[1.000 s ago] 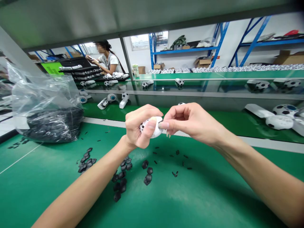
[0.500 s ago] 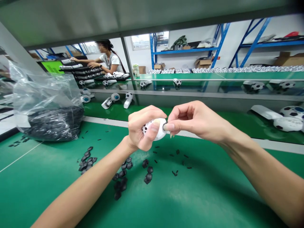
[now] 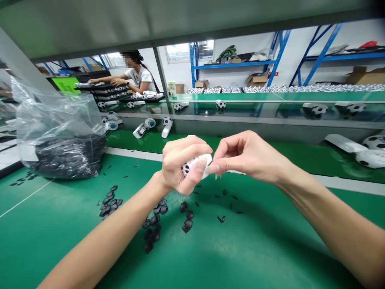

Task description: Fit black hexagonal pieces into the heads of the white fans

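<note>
My left hand (image 3: 183,164) is closed around a white plastic piece with a black soccer-ball pattern (image 3: 187,169), its thumb pressed along the near side. Most of that piece is hidden by the fingers. At its right end, the thumb and forefinger of my right hand (image 3: 231,156) are pinched on a small black piece (image 3: 209,163), mostly covered by the fingertips and touching the white surface. Below the hands, black five-sided pieces (image 3: 155,233) lie in loose clusters on the green table (image 3: 240,257). Thin black slivers (image 3: 221,219) are scattered to their right.
A clear plastic bag (image 3: 69,156) of black pieces stands at left. Beyond the table, white soccer-ball items (image 3: 167,127) lie on a green belt (image 3: 270,154), with more on a dark strip behind. A co-worker (image 3: 142,78) handles trays. A grey shelf (image 3: 180,24) hangs overhead.
The ball piece has tilted a little in my left hand, and both hands have dipped slightly. Near-belt items have shifted right, those behind left. The co-worker's far hand has lowered.
</note>
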The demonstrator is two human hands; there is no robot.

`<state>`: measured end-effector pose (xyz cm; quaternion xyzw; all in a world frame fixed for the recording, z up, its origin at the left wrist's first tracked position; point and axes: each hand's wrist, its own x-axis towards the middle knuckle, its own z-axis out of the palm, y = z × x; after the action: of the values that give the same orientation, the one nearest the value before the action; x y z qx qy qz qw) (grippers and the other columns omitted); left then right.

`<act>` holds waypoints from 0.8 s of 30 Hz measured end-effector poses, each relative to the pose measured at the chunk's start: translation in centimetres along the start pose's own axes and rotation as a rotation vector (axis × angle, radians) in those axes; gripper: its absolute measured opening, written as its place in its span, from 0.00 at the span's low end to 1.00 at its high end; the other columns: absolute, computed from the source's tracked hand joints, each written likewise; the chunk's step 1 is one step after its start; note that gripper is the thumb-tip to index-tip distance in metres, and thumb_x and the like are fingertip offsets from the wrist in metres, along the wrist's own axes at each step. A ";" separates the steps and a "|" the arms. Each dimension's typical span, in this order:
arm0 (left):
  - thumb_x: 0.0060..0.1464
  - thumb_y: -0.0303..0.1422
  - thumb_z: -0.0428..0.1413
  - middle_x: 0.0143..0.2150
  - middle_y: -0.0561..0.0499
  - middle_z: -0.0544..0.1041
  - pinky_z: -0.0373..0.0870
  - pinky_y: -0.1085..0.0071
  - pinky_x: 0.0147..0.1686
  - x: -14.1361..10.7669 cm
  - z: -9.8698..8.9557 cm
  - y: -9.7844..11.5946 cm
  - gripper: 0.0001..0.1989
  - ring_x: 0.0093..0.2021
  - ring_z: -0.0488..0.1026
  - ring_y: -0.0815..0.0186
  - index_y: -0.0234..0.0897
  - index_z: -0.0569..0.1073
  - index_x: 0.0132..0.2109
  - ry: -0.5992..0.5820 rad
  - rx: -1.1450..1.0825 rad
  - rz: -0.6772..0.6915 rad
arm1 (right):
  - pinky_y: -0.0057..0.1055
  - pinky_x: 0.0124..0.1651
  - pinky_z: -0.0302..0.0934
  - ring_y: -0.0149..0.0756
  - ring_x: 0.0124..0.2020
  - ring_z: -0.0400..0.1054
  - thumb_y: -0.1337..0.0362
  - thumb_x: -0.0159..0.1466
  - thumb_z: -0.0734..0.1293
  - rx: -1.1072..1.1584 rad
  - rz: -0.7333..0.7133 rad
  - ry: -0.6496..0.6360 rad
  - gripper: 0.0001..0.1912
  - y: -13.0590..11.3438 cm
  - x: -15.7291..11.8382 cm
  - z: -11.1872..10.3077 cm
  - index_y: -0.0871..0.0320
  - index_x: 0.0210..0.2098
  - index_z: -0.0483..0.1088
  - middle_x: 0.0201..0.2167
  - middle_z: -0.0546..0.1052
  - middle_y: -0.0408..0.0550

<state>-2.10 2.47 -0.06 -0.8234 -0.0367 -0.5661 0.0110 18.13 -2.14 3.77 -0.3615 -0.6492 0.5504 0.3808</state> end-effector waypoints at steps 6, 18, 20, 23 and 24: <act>0.62 0.33 0.54 0.26 0.48 0.78 0.69 0.67 0.24 0.9 -0.8 0.6 0.09 0.23 0.72 0.63 0.39 0.77 0.35 -0.120 0.034 0.031 | 0.31 0.32 0.73 0.38 0.27 0.79 0.55 0.43 0.90 0.032 0.039 0.011 0.22 0.2 0.0 0.3 0.57 0.23 0.78 0.22 0.81 0.46; 0.62 0.35 0.50 0.28 0.48 0.79 0.69 0.63 0.27 2.1 -1.9 2.9 0.14 0.25 0.75 0.61 0.42 0.75 0.30 -0.294 -0.009 -0.298 | 0.34 0.27 0.75 0.41 0.24 0.79 0.50 0.45 0.89 0.030 0.089 -0.074 0.29 1.2 0.4 0.2 0.53 0.30 0.70 0.24 0.82 0.44; 0.64 0.34 0.50 0.29 0.48 0.79 0.70 0.63 0.27 2.2 -1.9 3.1 0.14 0.26 0.75 0.62 0.41 0.74 0.30 -0.281 -0.087 -0.284 | 0.33 0.26 0.74 0.40 0.24 0.79 0.50 0.46 0.89 0.034 0.097 -0.121 0.28 1.1 0.3 0.2 0.53 0.29 0.70 0.25 0.81 0.43; 0.65 0.33 0.49 0.30 0.49 0.80 0.73 0.62 0.28 2.3 -1.9 3.3 0.15 0.26 0.75 0.63 0.42 0.75 0.31 -0.230 -0.141 -0.318 | 0.32 0.25 0.73 0.37 0.23 0.76 0.51 0.49 0.88 0.017 0.058 -0.079 0.28 0.8 -0.1 0.7 0.52 0.29 0.68 0.24 0.78 0.41; 0.66 0.34 0.49 0.30 0.49 0.80 0.74 0.62 0.28 2.3 -1.9 3.4 0.15 0.26 0.75 0.63 0.42 0.76 0.32 -0.208 -0.149 -0.334 | 0.33 0.25 0.72 0.36 0.22 0.75 0.50 0.49 0.88 0.005 0.025 -0.034 0.28 0.7 -0.2 1.2 0.52 0.29 0.67 0.23 0.76 0.40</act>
<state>-2.84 -0.91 2.88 -0.8584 -0.1317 -0.4732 -0.1476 17.25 -2.77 2.90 -0.3591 -0.6496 0.5628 0.3639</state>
